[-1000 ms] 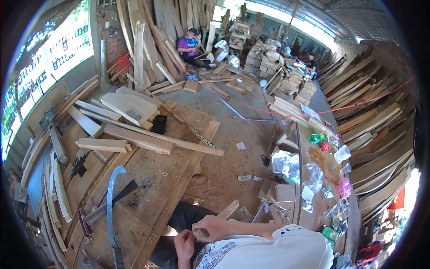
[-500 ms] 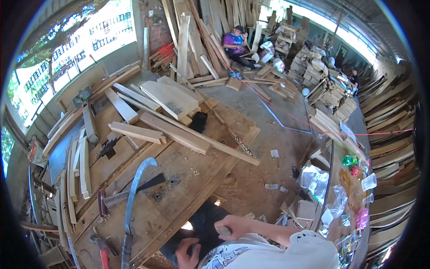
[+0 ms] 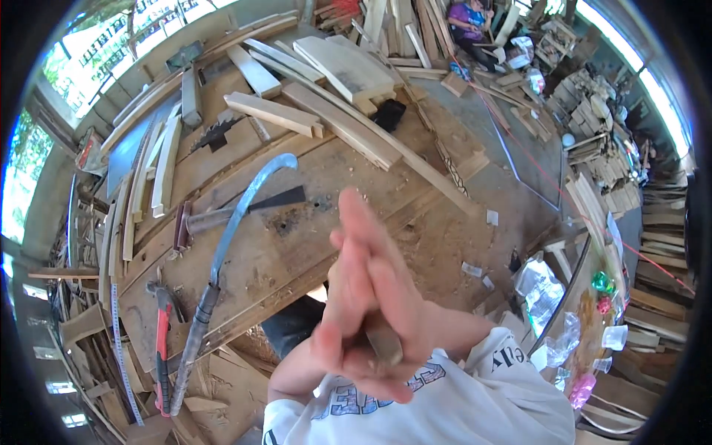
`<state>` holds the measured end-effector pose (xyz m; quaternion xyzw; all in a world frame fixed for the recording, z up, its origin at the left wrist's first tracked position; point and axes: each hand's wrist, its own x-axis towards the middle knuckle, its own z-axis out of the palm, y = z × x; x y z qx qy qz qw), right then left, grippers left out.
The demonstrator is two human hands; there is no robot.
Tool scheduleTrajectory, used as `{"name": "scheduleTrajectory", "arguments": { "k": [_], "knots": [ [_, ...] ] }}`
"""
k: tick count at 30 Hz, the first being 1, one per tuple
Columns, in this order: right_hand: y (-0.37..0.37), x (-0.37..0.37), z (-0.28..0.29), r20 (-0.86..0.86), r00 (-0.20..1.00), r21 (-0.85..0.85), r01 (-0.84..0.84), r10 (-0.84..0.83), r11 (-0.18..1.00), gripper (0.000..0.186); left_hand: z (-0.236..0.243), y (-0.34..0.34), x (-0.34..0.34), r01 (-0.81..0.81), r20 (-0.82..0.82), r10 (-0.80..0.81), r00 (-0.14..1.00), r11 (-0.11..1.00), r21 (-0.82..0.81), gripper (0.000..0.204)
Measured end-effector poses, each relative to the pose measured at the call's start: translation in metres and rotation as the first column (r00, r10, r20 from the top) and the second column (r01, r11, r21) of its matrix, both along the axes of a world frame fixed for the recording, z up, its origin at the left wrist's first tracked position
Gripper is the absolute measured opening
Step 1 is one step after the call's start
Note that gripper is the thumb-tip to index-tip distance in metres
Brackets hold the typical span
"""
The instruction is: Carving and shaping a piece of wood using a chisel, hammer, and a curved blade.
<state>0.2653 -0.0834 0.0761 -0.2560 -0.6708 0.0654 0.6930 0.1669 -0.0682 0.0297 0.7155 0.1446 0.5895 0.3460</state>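
In front of my shirt, my left hand point(image 3: 343, 300) and my right hand point(image 3: 404, 300) are brought together, fingers stretched forward and slightly blurred. Between the palms sits a small grey-brown block point(image 3: 384, 343); whether it is stone or wood I cannot tell. To the left, on the workbench point(image 3: 297, 248), lies a sickle point(image 3: 236, 228) with a curved bluish blade and dark wrapped handle. Beside it is a hammer point(image 3: 162, 334) with a red and black handle. A dark, flat-bladed tool point(image 3: 274, 199) lies behind the sickle's blade. Neither hand touches these tools.
Planks and squared timbers point(image 3: 341, 126) are piled across the bench's far side. Clear plastic bags point(image 3: 540, 293) and cups lie at the right. A person point(image 3: 469, 26) in a purple shirt sits at the back. Stacked boards point(image 3: 660, 289) line the right wall.
Both hands have risen from my lap and come together. The block, earlier in my right hand alone, is now between both palms. The view has tilted down and shifted left.
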Motion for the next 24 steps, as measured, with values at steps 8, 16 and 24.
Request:
{"name": "scheduleTrajectory", "arguments": {
  "k": [8,16,24],
  "knots": [
    [-0.01,-0.008,-0.06,-0.225,0.957,-0.179,-0.224,0.182,0.958,0.1,0.014,-0.009,-0.013,-0.008,-0.041,0.005,0.999,0.998,-0.064,0.051],
    [-0.011,-0.011,-0.076,-0.065,0.96,-0.657,-0.246,0.272,0.713,0.049,0.01,0.0,-0.046,-0.067,0.145,0.081,0.986,0.993,-0.099,0.056],
    [-0.003,-0.042,-0.077,0.135,0.875,-0.739,-0.223,0.464,0.636,0.033,-0.037,0.001,-0.099,-0.255,0.253,0.229,0.94,0.964,0.076,0.044]
  ]
}}
